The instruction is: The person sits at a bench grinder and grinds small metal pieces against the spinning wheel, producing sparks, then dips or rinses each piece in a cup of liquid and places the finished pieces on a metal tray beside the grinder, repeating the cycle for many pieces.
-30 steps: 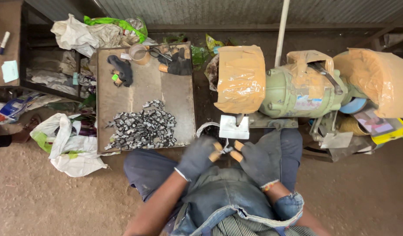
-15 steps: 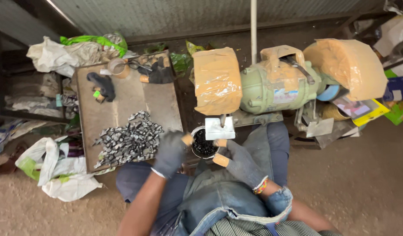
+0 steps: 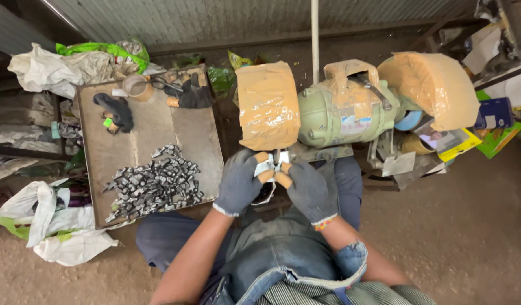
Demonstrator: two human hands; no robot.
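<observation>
Metal piece [image 3: 276, 165] pinched by both gloved hands.
Left hand [image 3: 239, 182] and right hand [image 3: 309, 189] clamp it below taped grinder wheel guard [image 3: 268, 104].

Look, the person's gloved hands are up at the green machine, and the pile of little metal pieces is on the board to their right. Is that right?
Not quite. The pile of little metal pieces lies on the board to the person's left, not right. The head view shows it. The rest holds: the left hand and right hand, both gloved, are up at the green machine.
</observation>
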